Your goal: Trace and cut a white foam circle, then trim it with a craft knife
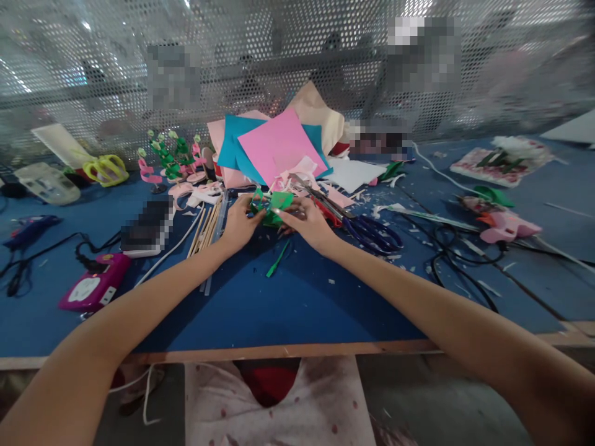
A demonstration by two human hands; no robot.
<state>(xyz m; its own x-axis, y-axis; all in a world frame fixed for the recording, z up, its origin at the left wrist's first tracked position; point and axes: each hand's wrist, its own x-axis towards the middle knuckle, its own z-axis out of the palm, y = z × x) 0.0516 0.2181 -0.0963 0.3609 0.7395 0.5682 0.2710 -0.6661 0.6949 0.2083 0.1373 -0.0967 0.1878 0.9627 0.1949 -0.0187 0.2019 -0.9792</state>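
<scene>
Between both hands, above the blue tabletop, is a bent piece of green foam sheet or paper (pixel 281 201); which of the two materials it is I cannot tell. My left hand (pixel 242 220) pinches its left side, where a thin green loop shows. My right hand (pixel 309 224) grips the right side with the thumb laid along it. Some fingertips are hidden behind the green piece. Below the hands a narrow green strip (pixel 277 260) lies on the table. Just right of my right hand are scissors with dark blue handles (pixel 374 234), lying flat.
Thin wooden sticks (pixel 204 229) lie left of my left hand, near a phone (pixel 149 228) and a magenta power socket (pixel 96 282). Behind stand pink and blue sheets (pixel 279 145) and small green and pink figures (pixel 171 155). Black cables (pixel 446 260) and paper scraps spread rightward.
</scene>
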